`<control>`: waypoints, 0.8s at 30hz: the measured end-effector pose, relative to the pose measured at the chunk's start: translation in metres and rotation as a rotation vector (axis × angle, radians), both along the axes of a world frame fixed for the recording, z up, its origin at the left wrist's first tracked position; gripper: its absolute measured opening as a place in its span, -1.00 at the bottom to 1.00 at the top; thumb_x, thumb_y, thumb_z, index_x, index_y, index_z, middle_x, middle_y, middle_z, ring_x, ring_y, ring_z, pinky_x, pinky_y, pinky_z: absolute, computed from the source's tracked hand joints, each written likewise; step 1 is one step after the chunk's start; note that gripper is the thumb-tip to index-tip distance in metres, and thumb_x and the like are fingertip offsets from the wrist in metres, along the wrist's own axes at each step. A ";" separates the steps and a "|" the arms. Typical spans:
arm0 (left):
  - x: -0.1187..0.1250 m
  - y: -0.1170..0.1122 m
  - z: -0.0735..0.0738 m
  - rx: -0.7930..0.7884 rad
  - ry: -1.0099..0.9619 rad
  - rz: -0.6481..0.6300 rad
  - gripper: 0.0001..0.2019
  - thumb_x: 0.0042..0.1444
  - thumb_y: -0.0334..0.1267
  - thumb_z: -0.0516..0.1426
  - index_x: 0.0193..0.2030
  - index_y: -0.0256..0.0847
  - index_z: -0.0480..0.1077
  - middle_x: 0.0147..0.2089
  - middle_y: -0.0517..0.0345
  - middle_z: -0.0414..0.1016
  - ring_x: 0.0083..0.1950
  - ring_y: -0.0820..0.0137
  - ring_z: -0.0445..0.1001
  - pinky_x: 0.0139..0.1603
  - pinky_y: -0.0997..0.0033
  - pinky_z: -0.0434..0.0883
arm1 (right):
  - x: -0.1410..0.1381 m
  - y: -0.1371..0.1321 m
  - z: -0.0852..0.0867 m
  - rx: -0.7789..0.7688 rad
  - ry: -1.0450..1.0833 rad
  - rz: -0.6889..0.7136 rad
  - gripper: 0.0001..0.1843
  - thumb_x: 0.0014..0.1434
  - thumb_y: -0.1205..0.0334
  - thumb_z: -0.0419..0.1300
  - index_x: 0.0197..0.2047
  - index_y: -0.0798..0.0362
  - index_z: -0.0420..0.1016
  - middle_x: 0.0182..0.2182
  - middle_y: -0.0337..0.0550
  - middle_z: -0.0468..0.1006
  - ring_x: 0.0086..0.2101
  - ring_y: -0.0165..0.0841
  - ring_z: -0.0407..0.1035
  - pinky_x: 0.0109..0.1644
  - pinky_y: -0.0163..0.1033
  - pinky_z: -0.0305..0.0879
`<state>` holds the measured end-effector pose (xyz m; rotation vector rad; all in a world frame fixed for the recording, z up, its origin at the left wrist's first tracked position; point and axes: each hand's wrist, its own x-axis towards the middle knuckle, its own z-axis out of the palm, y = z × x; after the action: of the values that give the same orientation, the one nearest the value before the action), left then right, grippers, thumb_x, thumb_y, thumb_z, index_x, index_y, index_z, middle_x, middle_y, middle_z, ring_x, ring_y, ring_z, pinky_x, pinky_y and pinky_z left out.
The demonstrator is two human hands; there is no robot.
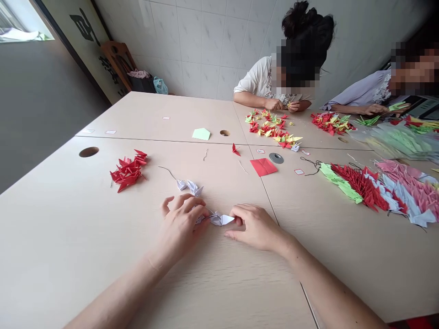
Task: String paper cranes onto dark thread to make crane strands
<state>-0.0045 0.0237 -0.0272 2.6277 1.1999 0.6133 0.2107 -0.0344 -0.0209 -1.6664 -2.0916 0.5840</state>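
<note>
Pale tabletop [68,237], white origami cranes [221,220], threaded

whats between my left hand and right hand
In the head view, a white origami crane lies between the left hand and the right hand, with the fingers of both hands touching it.

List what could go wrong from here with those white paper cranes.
The white origami crane pinched between the left hand and right hand might crease or tear under the grip. The dark thread lies loose on the table and might snag or tangle with the red crane pile.
</note>
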 end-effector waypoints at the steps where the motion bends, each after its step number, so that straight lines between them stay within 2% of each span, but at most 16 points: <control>1: 0.000 0.000 0.000 -0.002 -0.003 -0.002 -0.93 0.18 -0.28 0.14 -0.31 -0.03 0.44 -0.08 0.22 0.55 0.09 0.20 0.38 0.20 -0.07 -0.06 | -0.003 0.000 -0.003 0.020 0.012 -0.003 -0.73 0.04 0.24 0.33 -0.43 -0.01 0.26 -0.48 -0.37 0.39 -0.45 -0.45 0.27 -0.39 -0.35 0.12; 5: 0.001 -0.001 0.003 -0.010 -0.028 -0.020 -0.91 0.16 -0.33 0.14 -0.34 -0.06 0.42 -0.09 0.26 0.57 0.08 0.23 0.40 0.22 -0.05 -0.09 | -0.007 0.002 -0.008 0.035 0.143 -0.048 -0.88 0.22 0.25 0.17 -0.37 0.00 0.35 -0.41 -0.29 0.42 -0.42 -0.45 0.28 -0.34 -0.34 0.18; 8: 0.002 -0.002 0.005 -0.019 -0.067 -0.042 -0.92 0.14 -0.34 0.13 -0.35 -0.08 0.38 -0.09 0.28 0.58 0.11 0.23 0.40 0.23 -0.03 -0.12 | -0.006 0.002 -0.005 -0.021 0.284 -0.040 -0.89 0.22 0.27 0.15 -0.37 0.02 0.37 -0.28 -0.22 0.47 -0.37 -0.45 0.33 -0.29 -0.33 0.22; 11: 0.002 -0.002 0.006 -0.030 -0.095 -0.069 -0.92 0.15 -0.36 0.11 -0.33 -0.08 0.36 -0.14 0.33 0.60 0.12 0.24 0.39 0.23 -0.02 -0.12 | -0.007 0.001 0.000 -0.141 0.468 0.006 -0.97 0.20 0.32 0.15 -0.31 0.02 0.38 -0.14 -0.20 0.50 -0.26 -0.43 0.38 -0.21 -0.34 0.26; 14: 0.001 -0.002 0.006 -0.045 -0.106 -0.086 -0.92 0.15 -0.35 0.12 -0.33 -0.08 0.34 -0.22 0.36 0.61 0.11 0.24 0.40 0.23 -0.02 -0.12 | -0.008 -0.001 0.002 -0.242 0.552 -0.003 -0.95 0.19 0.34 0.13 -0.26 0.01 0.38 -0.29 -0.25 0.50 -0.29 -0.43 0.36 -0.21 -0.33 0.27; 17: 0.000 -0.001 0.004 -0.058 -0.110 -0.093 -0.94 0.15 -0.31 0.14 -0.33 -0.07 0.34 -0.27 0.38 0.60 0.09 0.25 0.42 0.23 -0.02 -0.14 | -0.009 0.000 0.000 -0.253 0.580 -0.044 -0.95 0.17 0.36 0.12 -0.31 0.03 0.35 -0.41 -0.30 0.42 -0.36 -0.45 0.31 -0.26 -0.33 0.24; 21: 0.000 -0.001 0.002 -0.051 -0.126 -0.110 -0.92 0.14 -0.34 0.15 -0.31 -0.04 0.35 -0.27 0.42 0.59 0.06 0.29 0.44 0.26 -0.01 -0.17 | -0.009 0.002 -0.001 -0.278 0.715 -0.063 -0.90 0.18 0.37 0.11 -0.22 0.01 0.30 -0.37 -0.31 0.44 -0.35 -0.46 0.36 -0.23 -0.33 0.28; 24: 0.000 0.000 0.001 -0.024 -0.142 -0.132 -0.91 0.17 -0.34 0.14 -0.33 -0.04 0.36 -0.28 0.44 0.59 0.05 0.30 0.44 0.27 0.00 -0.20 | -0.007 0.003 0.001 -0.367 0.795 -0.087 -0.88 0.25 0.29 0.06 -0.11 0.00 0.29 -0.34 -0.26 0.48 -0.33 -0.43 0.44 -0.23 -0.31 0.33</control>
<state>-0.0048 0.0235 -0.0257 2.5690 0.9790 0.7407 0.2036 -0.0314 -0.0202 -1.3484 -1.3782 1.3921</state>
